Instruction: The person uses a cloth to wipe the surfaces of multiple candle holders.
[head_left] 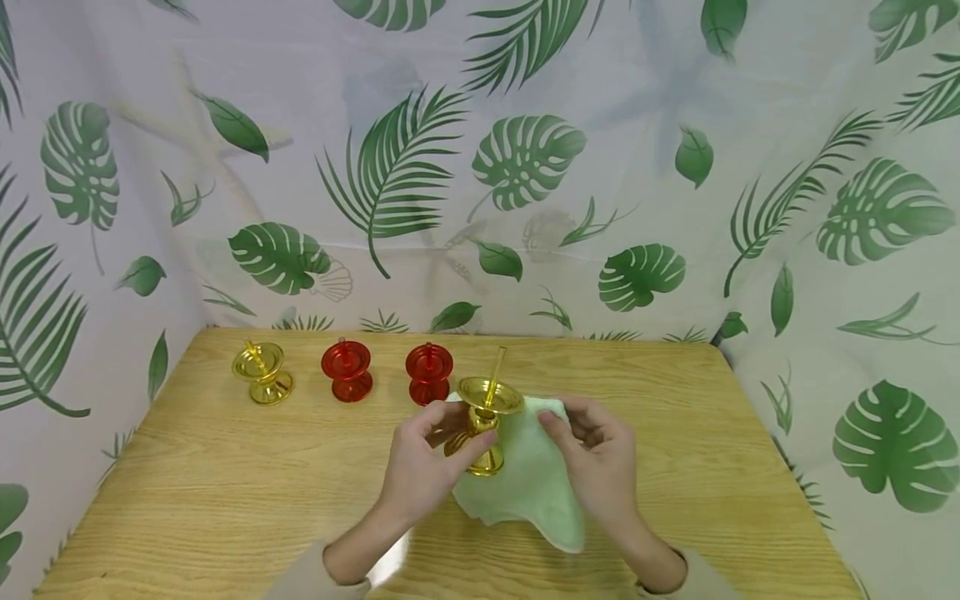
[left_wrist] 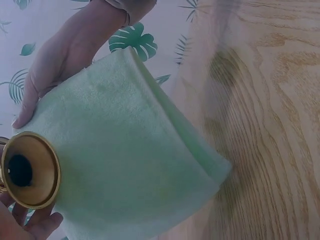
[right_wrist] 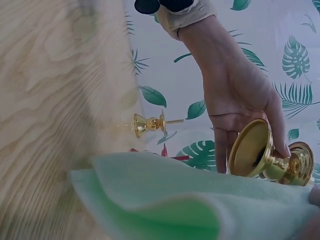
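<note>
My left hand [head_left: 416, 462] holds a shiny gold candlestick [head_left: 487, 461], thumb across its front and fingers behind. Its wide dish with a thin upright stem faces up, slightly tilted. In the left wrist view its hollow round base [left_wrist: 42, 172] shows a dark inside. My right hand [head_left: 603, 467] pinches a pale green cloth [head_left: 536, 492] by its upper edge, thumb in front. The cloth hangs folded behind and beside the candlestick, as the right wrist view also shows with its loose fold [right_wrist: 150, 185]. The left fingertips behind the candlestick are partly hidden.
Along the back left of the wooden table [head_left: 300, 492] stand another gold candlestick [head_left: 270, 387] and two red ones, the middle one [head_left: 351, 385] and the one nearest my left hand [head_left: 429, 387]. A leaf-patterned curtain [head_left: 420, 300] encloses the back and sides.
</note>
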